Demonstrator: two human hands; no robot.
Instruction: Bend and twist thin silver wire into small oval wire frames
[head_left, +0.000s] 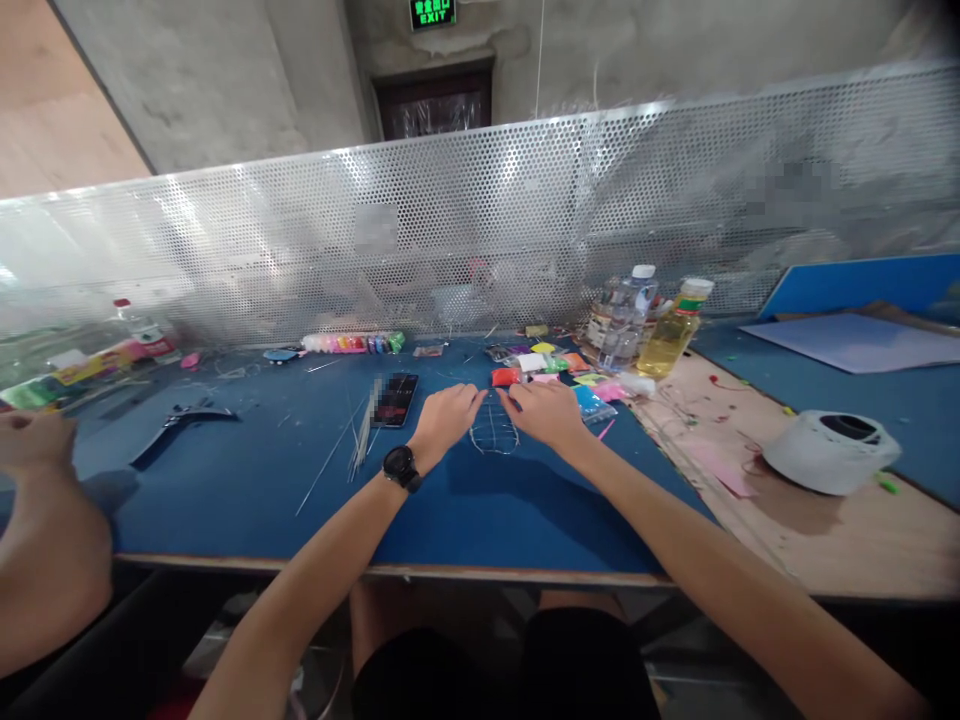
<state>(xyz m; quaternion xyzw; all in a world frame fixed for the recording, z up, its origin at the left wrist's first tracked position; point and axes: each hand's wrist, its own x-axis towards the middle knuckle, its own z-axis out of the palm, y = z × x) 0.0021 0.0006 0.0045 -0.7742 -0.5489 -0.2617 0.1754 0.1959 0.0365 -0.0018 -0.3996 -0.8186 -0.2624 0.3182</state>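
Note:
My left hand (448, 415), with a black watch on its wrist, pinches the upper left part of a thin wire frame (495, 451). My right hand (546, 408) is closed at the frame's upper right side, thumb and fingers pressed together. The frame has a rounded outline with wires crossing inside it, and its lower end shows between my hands just above the blue mat. My fingers cover its far end. Left of my left hand lie a phone (399, 402) and a bundle of loose straight wires (361, 445). Beyond my hands sits a red packet (505, 377).
Several colourful clay packets (555, 362) lie behind my right hand. A clear bottle (628, 318) and a bottle of yellow liquid (674, 330) stand behind them. To the right is a white roll (831, 452). Another person's arm (49, 530) rests at left, near pliers (184, 425).

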